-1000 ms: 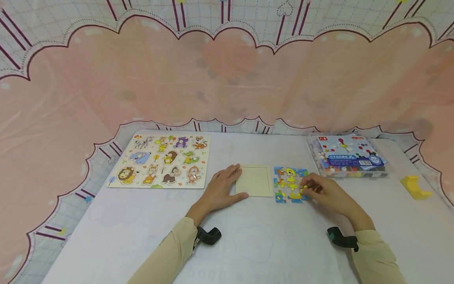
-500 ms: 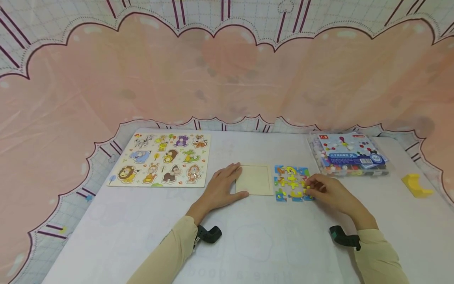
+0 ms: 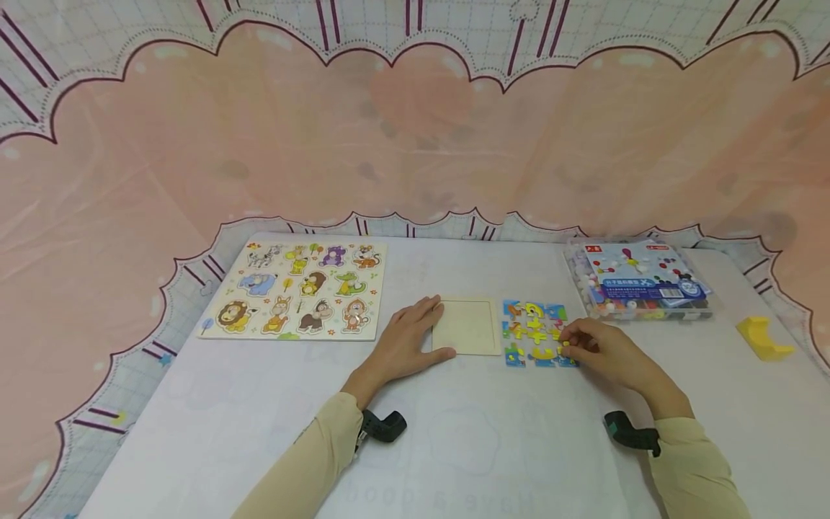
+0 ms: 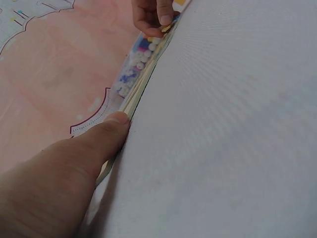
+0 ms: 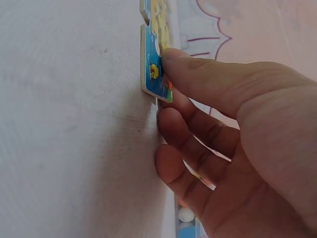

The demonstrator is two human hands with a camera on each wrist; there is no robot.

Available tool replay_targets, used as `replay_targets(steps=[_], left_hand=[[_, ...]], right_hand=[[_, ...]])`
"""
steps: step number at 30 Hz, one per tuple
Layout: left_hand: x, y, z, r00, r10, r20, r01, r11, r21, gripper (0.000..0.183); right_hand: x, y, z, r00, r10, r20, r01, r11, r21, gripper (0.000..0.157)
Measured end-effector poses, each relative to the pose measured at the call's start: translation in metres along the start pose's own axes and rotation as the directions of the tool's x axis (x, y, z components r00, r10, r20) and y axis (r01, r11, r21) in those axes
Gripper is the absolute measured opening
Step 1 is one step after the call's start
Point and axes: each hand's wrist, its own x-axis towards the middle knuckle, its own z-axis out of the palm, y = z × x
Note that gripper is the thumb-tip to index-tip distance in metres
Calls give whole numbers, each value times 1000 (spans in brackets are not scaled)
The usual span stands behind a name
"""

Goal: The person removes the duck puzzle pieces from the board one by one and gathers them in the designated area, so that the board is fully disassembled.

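Note:
A shallow square wooden puzzle tray point(image 3: 465, 328) lies bare on the white table. My left hand point(image 3: 408, 339) rests at its left side, fingers extended along the edge, and in the left wrist view the thumb point(image 4: 111, 130) touches its rim. Right of the tray lie several blue and yellow jigsaw pieces point(image 3: 537, 336), laid out in loose rows with gaps. With thumb and fingertips, my right hand point(image 3: 606, 353) pinches the corner jigsaw piece point(image 5: 152, 74) at the near right of these rows. That piece is blue with a small duck; its far edge is partly hidden by the thumb.
An animal picture board point(image 3: 292, 292) lies to the left. At the back right sits a clear plastic box point(image 3: 638, 281) of coloured balls with a printed sheet. A yellow curved block point(image 3: 764, 339) stands near the right edge. A printed curtain point(image 3: 415, 151) hangs behind the table.
My right hand has moved slightly right, bringing the right-hand jigsaw pieces outward, so their gaps are wider. The left hand stays on the tray.

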Motion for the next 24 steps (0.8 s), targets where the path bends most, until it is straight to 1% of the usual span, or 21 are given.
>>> replay_targets(steps=[9,19,24], left_hand=[[0,-2,1,1000,2,-7,-2,1000,-4,83],[-2,-4,0,1000,-19,5,19,1000,-5,84],[-4,-4,1,1000,-20,-2,20,1000,-14,82]], right_hand=[[1,1,1,1000,4,14,-4,1000,7,16],[4,-1,3,999,-15,30,14,1000,4,14],[4,-1,3,999,-13,35,13,1000,11,13]])
